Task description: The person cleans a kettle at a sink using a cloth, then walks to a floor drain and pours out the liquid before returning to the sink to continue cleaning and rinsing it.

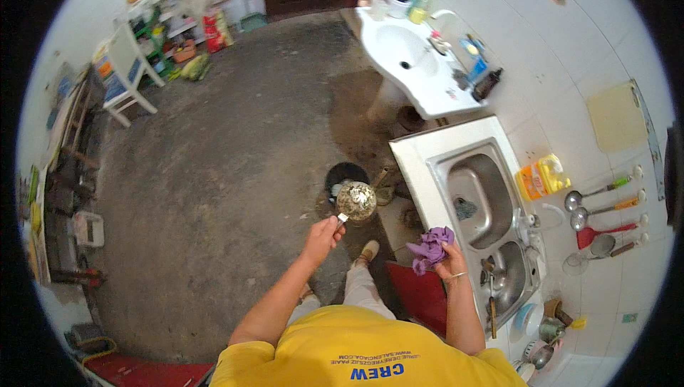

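Observation:
My left hand (324,239) is closed around the short handle of a round metal utensil (356,202). Its disc is shiny and mottled brown and silver; whether it is a shallow pan or a strainer I cannot tell. It is held out in front of me and overlaps a black bucket (345,172) on the floor, partly hiding it. On the other side my right hand (450,261) grips a crumpled purple cloth (432,250), beside the front edge of the sink counter. The cloth hangs loosely out past the fingers.
To my right stands a double steel sink (479,198) with a scrubber in the far bowl and a long-handled tool (492,308) in the near one. Ladles (598,191) hang on the wall. Further off are a white washbasin (406,59) and a white chair (130,77).

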The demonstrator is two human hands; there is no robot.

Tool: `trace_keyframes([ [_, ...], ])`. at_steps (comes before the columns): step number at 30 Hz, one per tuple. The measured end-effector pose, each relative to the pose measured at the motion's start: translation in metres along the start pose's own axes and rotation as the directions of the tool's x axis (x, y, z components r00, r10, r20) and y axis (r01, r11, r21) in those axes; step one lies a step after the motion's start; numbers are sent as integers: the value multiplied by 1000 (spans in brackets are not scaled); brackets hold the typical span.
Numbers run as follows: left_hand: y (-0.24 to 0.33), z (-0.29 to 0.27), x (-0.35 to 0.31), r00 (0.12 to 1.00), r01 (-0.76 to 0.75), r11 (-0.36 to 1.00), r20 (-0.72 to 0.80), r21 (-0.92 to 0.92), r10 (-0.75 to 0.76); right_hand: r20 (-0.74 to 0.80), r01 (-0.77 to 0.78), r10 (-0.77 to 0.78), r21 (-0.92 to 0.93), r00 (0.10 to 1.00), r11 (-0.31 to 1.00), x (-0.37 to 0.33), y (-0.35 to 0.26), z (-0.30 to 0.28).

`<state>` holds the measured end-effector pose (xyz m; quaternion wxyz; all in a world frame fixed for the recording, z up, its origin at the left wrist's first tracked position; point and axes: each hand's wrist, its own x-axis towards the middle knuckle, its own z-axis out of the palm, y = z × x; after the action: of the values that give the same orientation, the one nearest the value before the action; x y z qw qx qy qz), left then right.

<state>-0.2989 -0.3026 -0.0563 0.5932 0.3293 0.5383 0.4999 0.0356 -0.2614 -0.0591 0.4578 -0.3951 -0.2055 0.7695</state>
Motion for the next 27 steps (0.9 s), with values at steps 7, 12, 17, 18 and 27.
trace_keyframes([
  [7,16,-90,-90,959,0,997,-281,-77,-21,236,14,30,-182,971,983,32,59,158],
  [12,18,-109,-131,817,-177,976,-571,-123,76,323,-256,342,-280,882,925,89,126,218],
  [17,6,-136,-175,567,-364,911,-822,-194,52,628,-711,610,-124,484,692,128,197,308],
  [18,0,-143,-194,493,-419,890,-868,-178,58,616,-707,627,-156,477,690,108,207,335],
  [27,-69,-41,-85,43,-569,809,-988,-148,-150,493,-540,856,-682,158,493,259,163,344],
])
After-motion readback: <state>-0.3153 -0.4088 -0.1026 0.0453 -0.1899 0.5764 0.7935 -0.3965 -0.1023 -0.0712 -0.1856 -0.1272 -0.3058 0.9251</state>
